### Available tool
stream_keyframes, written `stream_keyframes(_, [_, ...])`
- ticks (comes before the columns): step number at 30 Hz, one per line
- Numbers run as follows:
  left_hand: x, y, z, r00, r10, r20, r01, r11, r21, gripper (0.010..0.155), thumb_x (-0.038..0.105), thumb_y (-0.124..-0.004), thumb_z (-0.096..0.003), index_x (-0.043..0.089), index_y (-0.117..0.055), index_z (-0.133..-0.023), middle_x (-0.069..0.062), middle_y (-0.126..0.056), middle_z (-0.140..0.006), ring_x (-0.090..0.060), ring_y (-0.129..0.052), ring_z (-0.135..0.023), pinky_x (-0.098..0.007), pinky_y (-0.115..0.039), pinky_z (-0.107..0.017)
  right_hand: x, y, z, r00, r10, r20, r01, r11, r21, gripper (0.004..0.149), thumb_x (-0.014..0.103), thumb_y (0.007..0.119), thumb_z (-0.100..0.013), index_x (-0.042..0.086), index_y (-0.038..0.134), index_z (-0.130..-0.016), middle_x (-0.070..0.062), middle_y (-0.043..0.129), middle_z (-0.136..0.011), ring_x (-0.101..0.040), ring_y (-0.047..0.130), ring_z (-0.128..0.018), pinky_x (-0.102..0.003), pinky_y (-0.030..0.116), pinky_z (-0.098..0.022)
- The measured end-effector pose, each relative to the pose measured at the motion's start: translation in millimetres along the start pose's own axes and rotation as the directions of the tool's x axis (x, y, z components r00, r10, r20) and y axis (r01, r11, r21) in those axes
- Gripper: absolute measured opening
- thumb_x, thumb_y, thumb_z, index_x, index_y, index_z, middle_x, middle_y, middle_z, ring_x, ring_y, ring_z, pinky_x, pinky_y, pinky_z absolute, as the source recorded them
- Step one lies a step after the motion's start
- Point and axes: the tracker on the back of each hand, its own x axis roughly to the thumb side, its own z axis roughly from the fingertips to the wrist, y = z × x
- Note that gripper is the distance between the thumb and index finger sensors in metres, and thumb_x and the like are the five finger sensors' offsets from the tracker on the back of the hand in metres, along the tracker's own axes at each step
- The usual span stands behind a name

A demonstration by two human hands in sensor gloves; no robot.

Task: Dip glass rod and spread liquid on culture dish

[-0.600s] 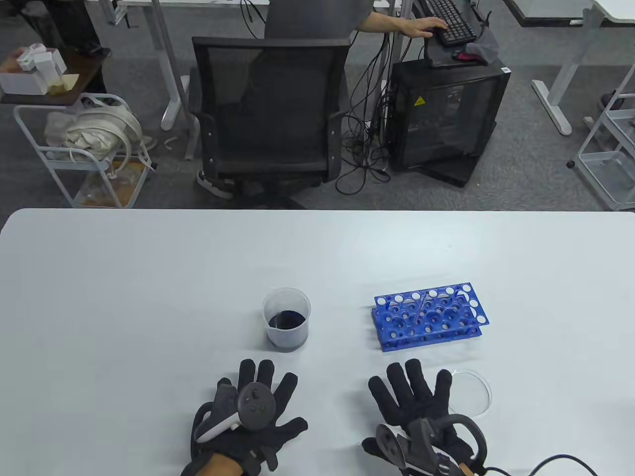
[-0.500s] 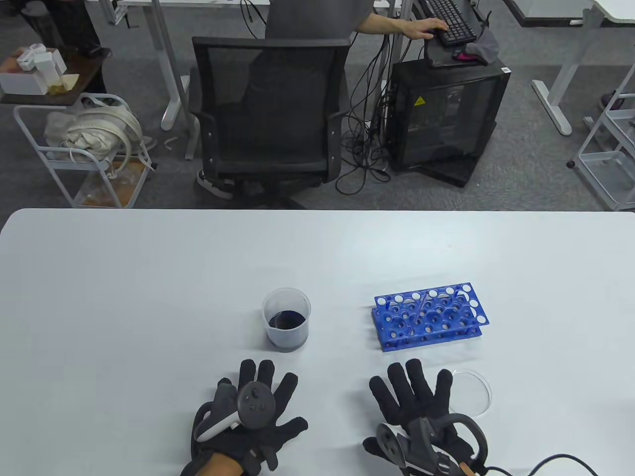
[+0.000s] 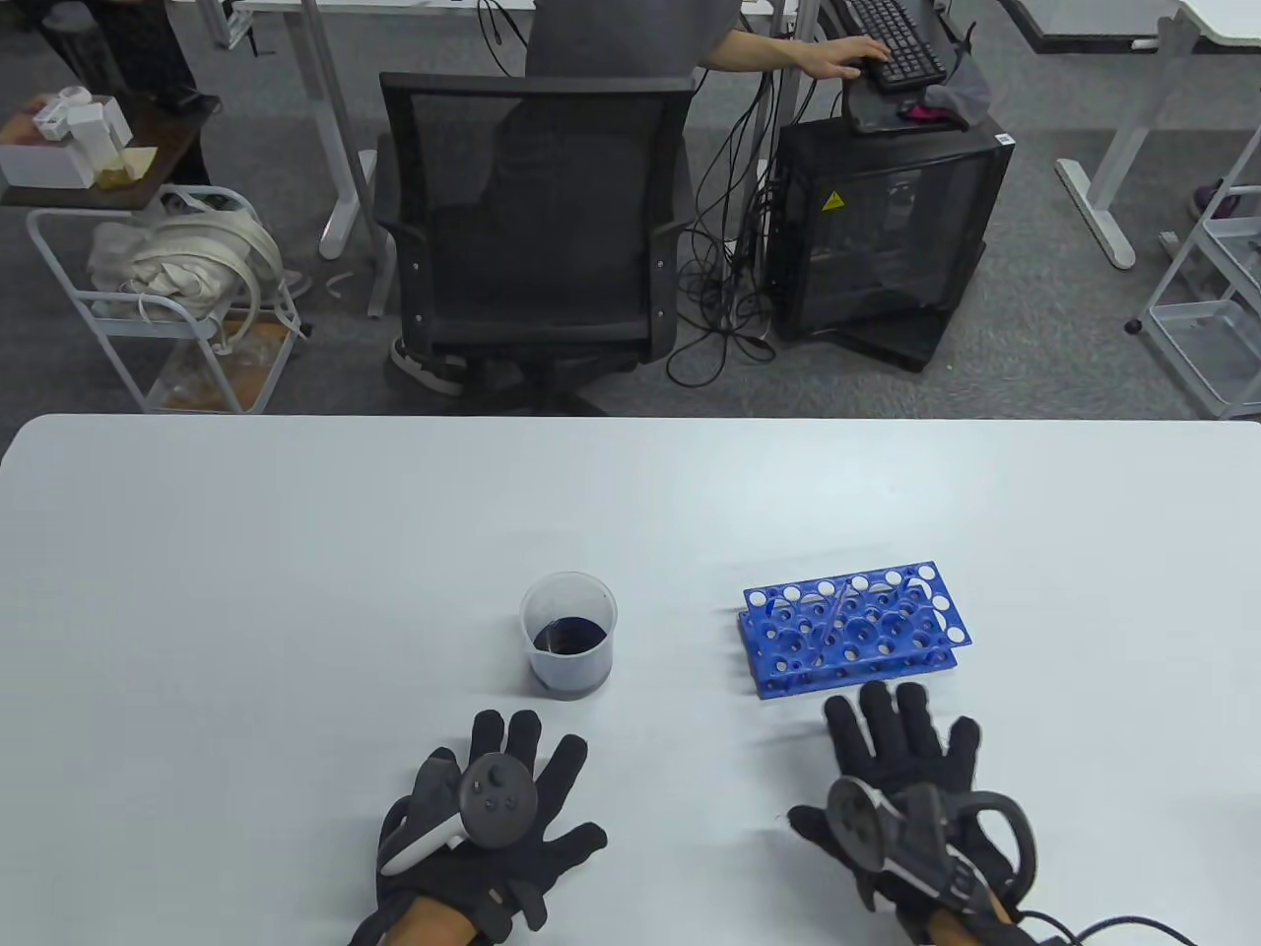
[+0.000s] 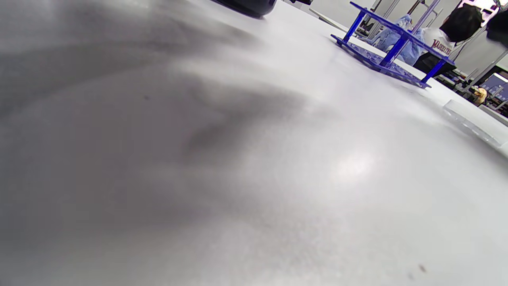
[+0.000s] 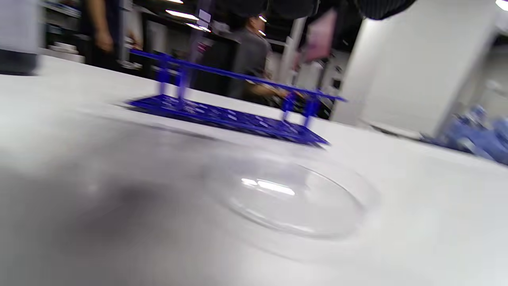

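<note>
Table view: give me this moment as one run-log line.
left hand: flat, holding nothing | right hand: fingers spread above culture dish | glass rod: in rack | beaker: dark liquid, untouched

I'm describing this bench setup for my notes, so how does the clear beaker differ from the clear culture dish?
The clear plastic beaker is tall and upright; the clear shallow culture dish is low and wide. The beaker holds dark liquid; the dish looks empty. In the table view the beaker stands uncovered ahead of the left hand, while the right hand hides the dish. Both are transparent, round, and standing on the white table.
</note>
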Motion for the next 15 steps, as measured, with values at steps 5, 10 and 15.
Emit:
stream_keyframes(5, [0,3,2,1.0,0.016,0.019,-0.016,1.0,0.012,0.088,0.081,-0.048,-0.0488,0.047,-0.003,-0.117,-0.005,0.02,-0.12,-0.031,0.029,-0.097,-0.07,0.01,-0.058,-41,36,-19,0.99,-0.128,-0.067,0.141,0.952,0.272,0.101,0.073,0.071,-0.036,0.019,0.02,-0.105,-0.012,0.027,-0.116,-0.041,0.044,-0.109,-0.07,0.052,-0.072])
stream_keyframes(10, [0,4,2,0.999,0.024,0.027,-0.024,1.0,0.01,0.088,0.081,-0.048,-0.049,0.047,-0.004,-0.117,-0.005,0.019,-0.12,-0.031,0.028,-0.097,-0.07,0.01,-0.058,-3,37,-20,0.997,-0.07,0.026,0.062,0.975,0.214,0.095,0.068,0.073,-0.037,0.017,0.029,-0.105,-0.013,0.038,-0.114,-0.041,0.055,-0.101,-0.064,0.056,-0.071])
stream_keyframes(15, [-1,4,1,0.999,0.019,0.034,-0.019,1.0,0.014,0.088,0.082,-0.048,-0.049,0.046,-0.006,-0.118,-0.005,0.018,-0.121,-0.031,0.027,-0.098,-0.07,0.009,-0.059,103,26,-11,0.962,0.075,0.263,-0.101,0.991,0.089,0.095,0.074,0.062,-0.034,0.018,0.031,-0.104,-0.011,0.044,-0.113,-0.038,0.06,-0.099,-0.064,0.057,-0.071])
